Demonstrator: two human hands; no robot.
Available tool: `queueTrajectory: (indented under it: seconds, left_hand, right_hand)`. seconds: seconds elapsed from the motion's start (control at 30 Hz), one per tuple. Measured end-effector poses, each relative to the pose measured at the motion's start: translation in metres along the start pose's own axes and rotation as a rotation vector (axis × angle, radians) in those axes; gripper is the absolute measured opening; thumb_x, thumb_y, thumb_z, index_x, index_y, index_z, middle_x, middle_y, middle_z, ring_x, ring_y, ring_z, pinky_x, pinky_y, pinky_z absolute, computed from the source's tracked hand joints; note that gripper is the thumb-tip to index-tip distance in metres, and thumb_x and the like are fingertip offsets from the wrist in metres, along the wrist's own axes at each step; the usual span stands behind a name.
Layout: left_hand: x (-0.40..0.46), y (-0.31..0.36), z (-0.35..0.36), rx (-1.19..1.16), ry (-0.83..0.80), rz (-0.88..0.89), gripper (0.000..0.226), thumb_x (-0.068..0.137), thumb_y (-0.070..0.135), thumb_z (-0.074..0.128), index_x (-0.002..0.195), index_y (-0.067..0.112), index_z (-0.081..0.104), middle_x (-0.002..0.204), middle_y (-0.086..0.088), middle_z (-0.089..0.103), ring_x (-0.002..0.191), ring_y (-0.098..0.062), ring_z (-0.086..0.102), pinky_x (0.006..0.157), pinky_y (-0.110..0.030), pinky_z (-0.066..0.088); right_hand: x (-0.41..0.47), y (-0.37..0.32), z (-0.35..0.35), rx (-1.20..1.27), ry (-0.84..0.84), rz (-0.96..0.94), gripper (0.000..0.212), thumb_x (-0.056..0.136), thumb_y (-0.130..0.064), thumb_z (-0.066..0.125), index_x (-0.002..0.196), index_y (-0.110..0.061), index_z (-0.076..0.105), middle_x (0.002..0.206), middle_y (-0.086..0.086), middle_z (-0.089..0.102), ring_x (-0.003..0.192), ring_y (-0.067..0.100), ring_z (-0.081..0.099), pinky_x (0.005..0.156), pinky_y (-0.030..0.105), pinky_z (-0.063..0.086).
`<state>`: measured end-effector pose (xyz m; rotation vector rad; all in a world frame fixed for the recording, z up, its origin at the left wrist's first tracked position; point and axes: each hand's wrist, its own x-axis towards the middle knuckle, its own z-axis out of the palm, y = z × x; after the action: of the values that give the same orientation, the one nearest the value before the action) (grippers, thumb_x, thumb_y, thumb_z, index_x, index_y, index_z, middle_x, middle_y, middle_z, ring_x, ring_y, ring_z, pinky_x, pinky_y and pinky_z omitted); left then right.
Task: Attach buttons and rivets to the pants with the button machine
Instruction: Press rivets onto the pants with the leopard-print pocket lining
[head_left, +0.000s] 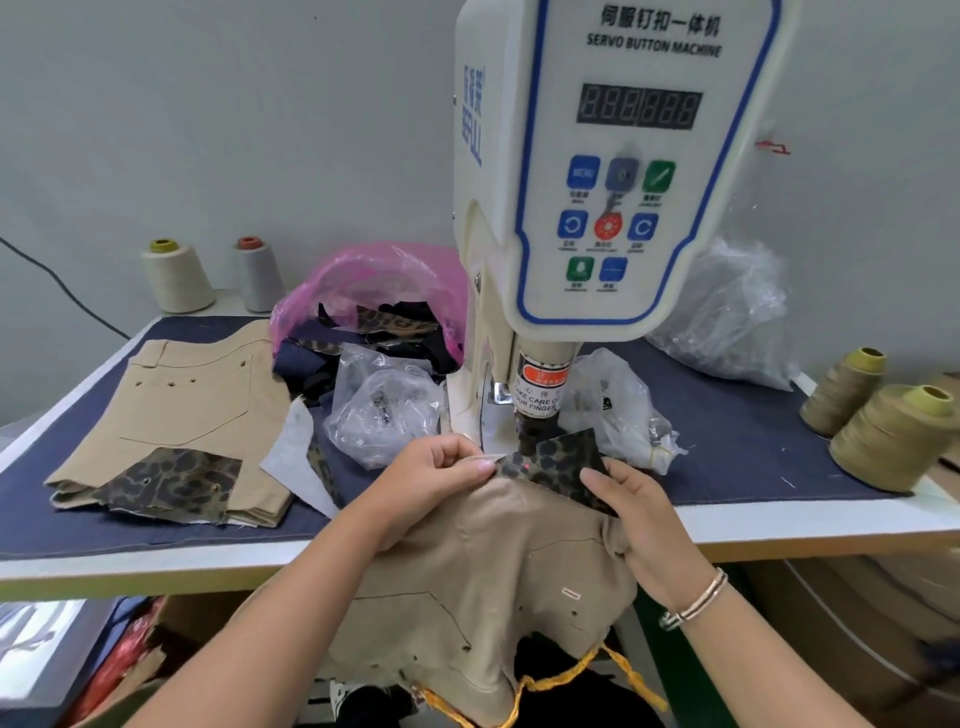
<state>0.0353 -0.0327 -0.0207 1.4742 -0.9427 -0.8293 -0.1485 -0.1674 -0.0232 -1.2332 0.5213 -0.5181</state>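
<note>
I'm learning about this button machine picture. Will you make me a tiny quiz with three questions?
1. True or false: the red light dot falls on the leopard patch.
2. Which hand pinches the patch's edge nearest the dot? A) left hand B) right hand
3. Fill in: the finished tan pants lie folded to the ____ of the button machine.

Key: 1 true. 2 A. 3 left.
</note>
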Motion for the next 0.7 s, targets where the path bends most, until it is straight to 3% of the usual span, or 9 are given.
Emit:
queueTrajectory:
  seconds: [0.07,0.23,0.43,0.53,0.6,0.7]
  left_hand:
    - [0.000,-0.001,-0.001,0.010,-0.014,0.008,0.013,0.091,0.014,0.064,0.078,0.013,0.064,0.073,0.003,0.059,0.066,-0.004,0.050,0.063,-0.011,0.039]
    - [-0.001,-0.002,-0.001,0.048,-0.039,0.005,0.016,0.089,0.021,0.066,0.073,0.018,0.065,0.066,0.007,0.056,0.057,-0.001,0.045,0.053,-0.010,0.033]
    - [0.000,-0.006,-0.002,-0.035,-0.025,0.031,0.022,0.077,0.036,0.065,0.072,0.015,0.060,0.061,0.012,0.050,0.057,-0.001,0.041,0.054,-0.010,0.033]
    - [0.002,-0.006,-0.001,-0.063,-0.043,0.041,0.018,0.080,0.029,0.063,0.072,0.013,0.060,0.060,0.013,0.050,0.055,0.001,0.041,0.053,-0.007,0.033]
    - [0.002,-0.006,0.000,-0.067,-0.048,0.047,0.015,0.081,0.027,0.061,0.071,0.015,0.060,0.060,0.014,0.050,0.054,0.002,0.042,0.052,-0.006,0.033]
    - [0.001,-0.005,0.001,-0.071,-0.052,0.053,0.015,0.081,0.025,0.061,0.070,0.015,0.060,0.059,0.014,0.050,0.051,0.003,0.041,0.050,-0.005,0.034]
  right_hand:
    - [0.002,0.004,-0.005,0.021,-0.011,-0.014,0.021,0.080,-0.023,0.064,0.096,-0.016,0.075,0.105,0.008,0.072,0.093,0.015,0.069,0.071,0.020,0.054]
    - [0.004,0.010,-0.011,0.048,-0.030,-0.040,0.021,0.080,-0.023,0.063,0.096,-0.018,0.075,0.105,0.008,0.072,0.096,0.015,0.069,0.074,0.021,0.054]
    - [0.005,0.013,-0.014,0.058,-0.052,-0.057,0.023,0.080,-0.025,0.064,0.099,-0.019,0.075,0.106,0.006,0.072,0.097,0.015,0.068,0.075,0.021,0.053]
    - [0.005,0.015,-0.016,0.056,-0.040,-0.043,0.027,0.077,-0.030,0.067,0.101,-0.020,0.074,0.109,0.007,0.071,0.097,0.018,0.068,0.075,0.027,0.055]
    - [0.005,0.015,-0.017,0.051,-0.026,-0.030,0.030,0.075,-0.033,0.068,0.102,-0.021,0.073,0.109,0.008,0.071,0.093,0.019,0.067,0.074,0.033,0.047]
    - [0.004,0.016,-0.017,0.066,-0.024,-0.035,0.029,0.075,-0.032,0.067,0.101,-0.023,0.074,0.108,0.006,0.071,0.094,0.016,0.068,0.073,0.032,0.050]
